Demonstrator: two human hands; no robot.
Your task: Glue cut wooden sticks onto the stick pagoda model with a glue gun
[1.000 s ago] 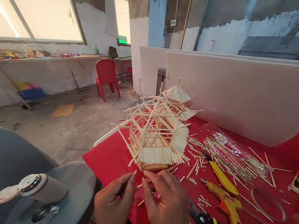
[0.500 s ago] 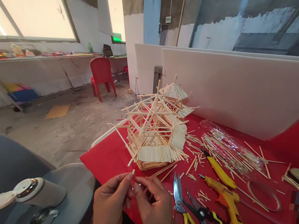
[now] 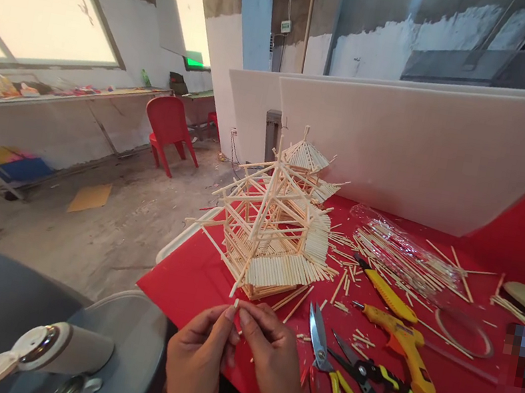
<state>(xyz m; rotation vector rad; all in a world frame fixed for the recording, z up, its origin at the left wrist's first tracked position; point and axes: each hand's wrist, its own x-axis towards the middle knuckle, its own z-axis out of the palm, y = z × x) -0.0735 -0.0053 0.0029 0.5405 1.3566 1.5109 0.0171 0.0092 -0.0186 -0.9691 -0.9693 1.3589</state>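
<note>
My left hand [image 3: 197,360] and my right hand [image 3: 268,355] meet at the near edge of the red table [image 3: 187,278]. Their fingertips pinch a short wooden stick [image 3: 236,305] together; only its tip shows above the fingers. Just beyond them stands a pagoda-like model [image 3: 277,226] built of thin wooden sticks. Short cut sticks lie scattered on the red cover around it.
Right of my hands lie scissors [image 3: 326,370], black-and-yellow pliers [image 3: 376,386], a yellow glue gun [image 3: 402,343] and a yellow cutter [image 3: 385,289]. A clear bag of long sticks [image 3: 405,252] lies farther back, before white foam boards [image 3: 429,144]. A grey stool with a white flip-cap bottle [image 3: 41,354] is at lower left.
My right hand drew back from the loose sticks near the model and joined the left hand in pinching one short stick. The view shifted slightly, uncovering the scissors.
</note>
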